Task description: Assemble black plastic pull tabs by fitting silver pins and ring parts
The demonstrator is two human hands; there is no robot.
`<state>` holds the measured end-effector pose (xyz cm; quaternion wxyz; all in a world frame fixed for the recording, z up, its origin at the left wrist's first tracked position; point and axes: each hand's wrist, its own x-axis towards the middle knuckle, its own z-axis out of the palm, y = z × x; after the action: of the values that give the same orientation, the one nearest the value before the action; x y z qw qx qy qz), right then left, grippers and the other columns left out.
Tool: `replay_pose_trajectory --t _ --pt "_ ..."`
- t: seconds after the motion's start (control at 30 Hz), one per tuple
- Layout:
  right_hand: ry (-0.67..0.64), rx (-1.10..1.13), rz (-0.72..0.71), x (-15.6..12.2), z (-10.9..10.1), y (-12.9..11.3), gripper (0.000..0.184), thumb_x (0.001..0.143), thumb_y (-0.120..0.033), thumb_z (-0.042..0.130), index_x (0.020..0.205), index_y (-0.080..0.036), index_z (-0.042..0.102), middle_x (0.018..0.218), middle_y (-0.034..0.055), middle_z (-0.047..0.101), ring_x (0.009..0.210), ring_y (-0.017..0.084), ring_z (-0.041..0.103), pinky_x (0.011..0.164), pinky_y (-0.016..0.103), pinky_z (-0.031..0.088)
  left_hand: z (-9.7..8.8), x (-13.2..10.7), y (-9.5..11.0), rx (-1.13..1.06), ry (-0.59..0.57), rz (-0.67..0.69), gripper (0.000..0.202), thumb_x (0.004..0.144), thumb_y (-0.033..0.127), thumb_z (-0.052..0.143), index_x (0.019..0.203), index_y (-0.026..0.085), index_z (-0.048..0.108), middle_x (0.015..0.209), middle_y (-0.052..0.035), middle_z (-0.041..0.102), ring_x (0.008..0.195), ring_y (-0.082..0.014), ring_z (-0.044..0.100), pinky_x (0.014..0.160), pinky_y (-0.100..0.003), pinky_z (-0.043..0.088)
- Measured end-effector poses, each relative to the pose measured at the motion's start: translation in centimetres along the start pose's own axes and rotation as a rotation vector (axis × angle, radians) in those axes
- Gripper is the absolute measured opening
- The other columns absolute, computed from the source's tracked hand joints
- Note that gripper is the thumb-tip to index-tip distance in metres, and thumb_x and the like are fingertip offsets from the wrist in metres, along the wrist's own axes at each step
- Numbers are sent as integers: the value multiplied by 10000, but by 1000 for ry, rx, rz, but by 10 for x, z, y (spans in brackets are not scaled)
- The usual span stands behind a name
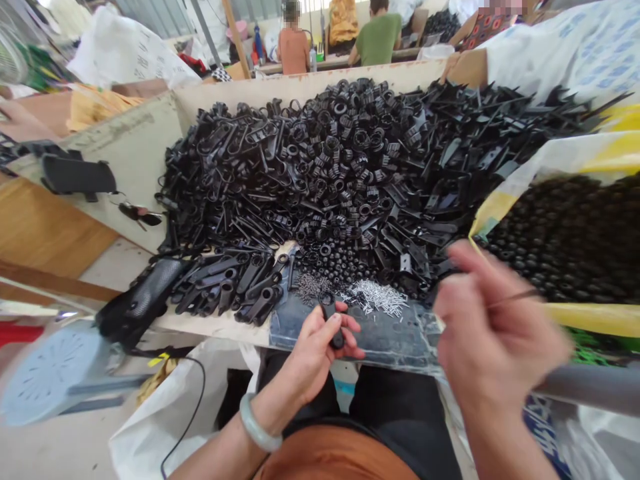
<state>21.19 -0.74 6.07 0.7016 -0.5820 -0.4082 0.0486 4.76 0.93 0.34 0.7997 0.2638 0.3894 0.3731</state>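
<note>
My left hand (323,343) is closed around a black plastic handle-shaped part (336,330) with a round ring end, above the table's front edge. My right hand (493,327) is raised at the right, blurred, beside the bag of black balls. Its fingers look curled closed, and a thin dark streak shows by them; I cannot make out what they hold. Near my left hand lie small silver pins (377,298), tiny dark grey pieces (313,285) and black balls (340,260). Several similar black handle parts (250,283) lie to the left.
A large heap of black plastic parts (320,160) fills the wooden-walled worktop. An open yellow-and-white bag (595,150) of dark balls stands at right. A blue stool (55,373) is at lower left, with a cable (200,393) beside it. Other people (377,37) sit beyond.
</note>
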Motion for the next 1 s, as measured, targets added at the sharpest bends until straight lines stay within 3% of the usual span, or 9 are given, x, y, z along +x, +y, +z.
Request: replay_pose_trajectory --t 0.03,0.07,0.17,0.27,0.43,0.7,0.83,0.93,1.0 --pt "156 121 -35 17 7 -6 294 962 -289 690 1252 -284 744 797 -18 682 514 85 463 505 228 420 -2 -2 2 35 -29 13 402 864 394 783 1108 163 563 877 -25 667 647 -90 531 593 -228 484" --pt "133 203 -3 29 13 -8 331 980 -312 665 1308 -305 706 796 -29 650 521 80 435 506 222 398 -4 -3 5 61 -61 24 381 893 387 755 1133 162 565 877 -22 660 628 -75 503 560 -201 436" --pt "-285 242 246 32 29 5 356 868 -383 769 1200 -257 745 846 -19 641 593 80 475 540 217 412 -12 -9 11 86 -168 14 318 962 372 679 1183 174 566 870 -5 622 618 -51 459 539 -171 342" --pt "-714 157 549 -4 32 36 458 777 -456 822 1143 -191 750 898 21 680 639 103 543 571 238 464 -20 -13 16 117 -237 -20 285 981 373 657 1176 185 569 849 12 576 622 -49 452 541 -175 319" --pt "-1044 373 845 -53 23 51 504 850 -549 758 1169 -169 671 609 -47 596 472 102 554 505 228 463 -26 -17 16 249 -298 -42 397 983 458 638 1249 179 540 823 6 572 603 -61 447 522 -185 335" --pt "-1013 363 769 -54 17 48 462 873 -528 751 1149 -160 707 646 -33 598 464 84 543 488 208 456 -24 -14 17 640 -264 -14 416 1021 524 516 1206 154 561 715 46 506 569 -69 385 511 -190 325" --pt "-1021 338 717 -60 18 53 466 859 -532 759 1179 -196 731 837 27 668 500 95 562 498 241 491 -23 -17 16 538 -259 -59 507 988 553 549 1309 162 509 774 21 566 569 -80 451 518 -202 378" --pt "-835 294 639 -59 18 61 452 819 -532 799 1144 -219 770 1066 84 683 594 91 556 510 228 472 -31 -26 31 543 -137 58 492 1020 561 468 1326 176 498 887 -32 648 646 -111 545 599 -243 453" --pt "-625 286 656 -45 15 69 433 839 -536 780 1133 -218 766 981 71 682 551 70 465 457 209 387 -45 -34 49 685 70 247 440 1065 518 368 1322 189 509 1008 -73 702 787 -149 626 731 -297 504"
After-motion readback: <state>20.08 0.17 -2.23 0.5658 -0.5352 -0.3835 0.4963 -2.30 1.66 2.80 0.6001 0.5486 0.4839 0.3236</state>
